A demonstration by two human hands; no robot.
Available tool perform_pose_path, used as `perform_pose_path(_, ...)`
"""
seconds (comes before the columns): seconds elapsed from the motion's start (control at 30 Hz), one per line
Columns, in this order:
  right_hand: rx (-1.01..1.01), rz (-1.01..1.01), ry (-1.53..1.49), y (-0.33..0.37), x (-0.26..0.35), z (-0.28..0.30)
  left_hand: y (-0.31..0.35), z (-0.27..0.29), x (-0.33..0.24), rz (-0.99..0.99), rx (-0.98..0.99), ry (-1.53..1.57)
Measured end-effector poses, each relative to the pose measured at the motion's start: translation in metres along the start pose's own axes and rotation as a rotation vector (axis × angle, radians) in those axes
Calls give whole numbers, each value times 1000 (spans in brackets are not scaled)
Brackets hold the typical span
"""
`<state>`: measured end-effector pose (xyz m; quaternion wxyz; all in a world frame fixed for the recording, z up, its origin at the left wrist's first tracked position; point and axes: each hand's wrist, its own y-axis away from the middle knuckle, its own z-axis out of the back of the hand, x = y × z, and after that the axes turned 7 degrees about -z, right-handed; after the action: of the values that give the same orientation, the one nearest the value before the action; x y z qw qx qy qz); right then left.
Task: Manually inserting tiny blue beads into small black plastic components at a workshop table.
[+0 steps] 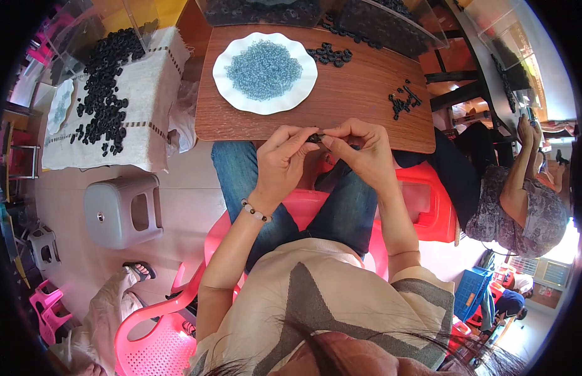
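Observation:
Just in front of the table's near edge, my two hands meet over a small black part (315, 138). My left hand (283, 155) pinches it between thumb and fingers. My right hand (365, 150) is closed in a pinch against its right side; whatever its fingertips hold is too small to make out. Beyond my hands stands a white wavy-edged plate (223, 94) heaped with small clear bluish rings (264, 69). Several black ring-shaped parts (332, 55) lie to the right of the plate. More small black pieces (404, 100) are scattered near the table's right side.
The brown wooden table (354, 113) carries clear bins of black parts (385, 25) at its far edge. At left, a cloth-covered table (147, 119) holds a black heap. A grey stool (118, 213) stands on the floor, a red stool (429, 200) at right. Another person (517, 207) sits farther right.

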<state>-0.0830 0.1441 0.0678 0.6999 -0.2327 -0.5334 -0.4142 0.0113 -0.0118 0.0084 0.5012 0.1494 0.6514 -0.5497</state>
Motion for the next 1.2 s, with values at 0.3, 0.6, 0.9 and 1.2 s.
perform_pose_path(0.3,8,7,189,6,4,3,8,-5,7,-107,80,-37)
perform_pose_path(0.6,-14,75,174,12,-7,4,13,-14,10,-189,66,-78)
perform_pose_path(0.9,397,-259,-430,-10,-23,36,9,-12,4,-150,64,18)
perform_pose_path(1.2,526,-336,-510,-8,-35,33,9,-10,2,-222,55,-134)
